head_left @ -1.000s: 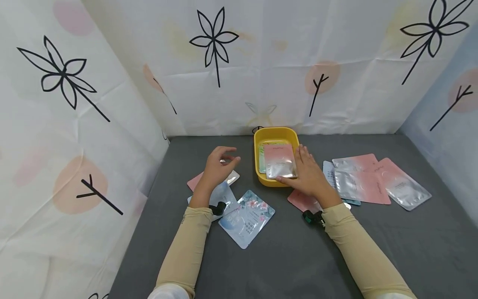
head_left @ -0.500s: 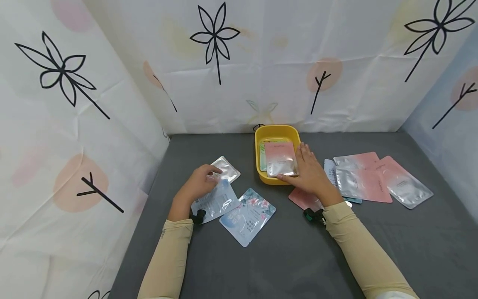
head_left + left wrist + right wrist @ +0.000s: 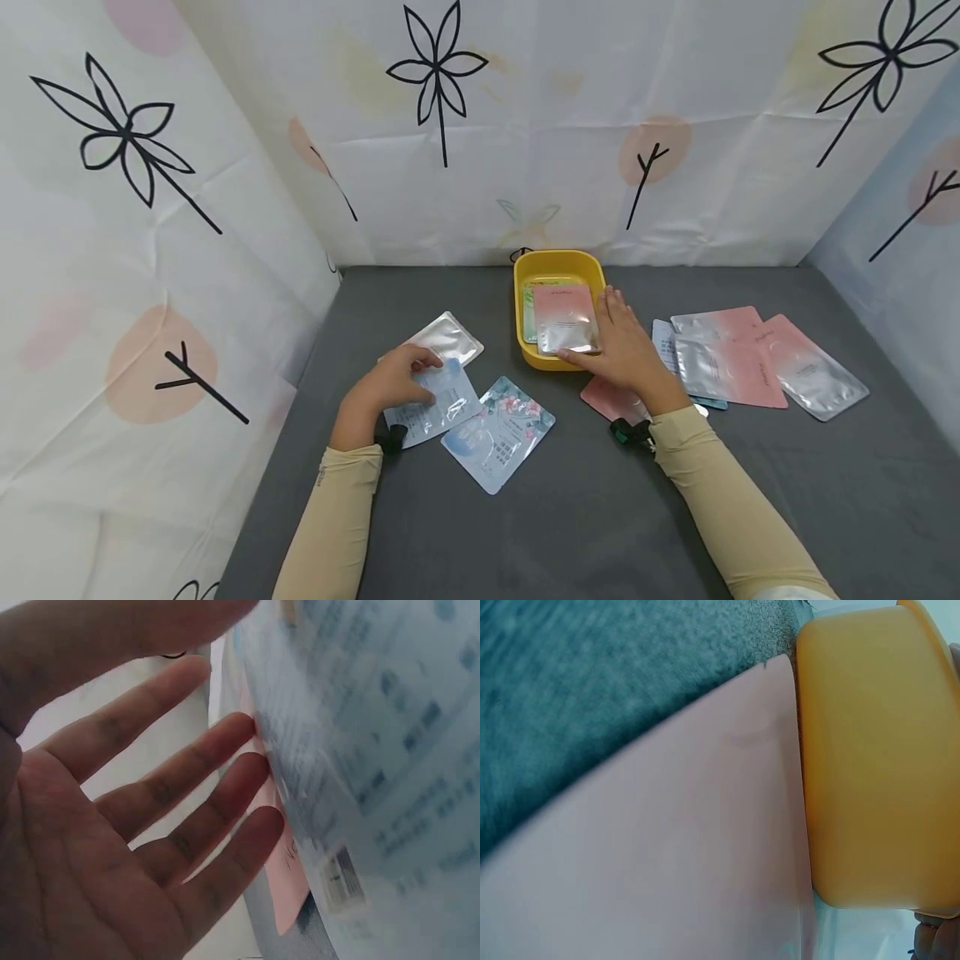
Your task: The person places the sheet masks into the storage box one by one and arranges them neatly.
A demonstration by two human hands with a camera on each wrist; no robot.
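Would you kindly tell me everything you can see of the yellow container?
The yellow container is an open, rounded rectangular tub with a rim and smooth walls that look like plastic. It stands upright near the far edge of the grey table. Inside, a pink-and-silver packet lies over a greenish packet. The right hand rests against its right side, thumb at the near rim.

Head view down over both hands [image 3: 396, 377] [image 3: 622, 346]

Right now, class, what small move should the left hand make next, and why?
Probably pinch the nearest pale blue packet: the left hand is at its edge, thumb and fingers apart, while the right hand rests against the yellow basket, which holds other packets.
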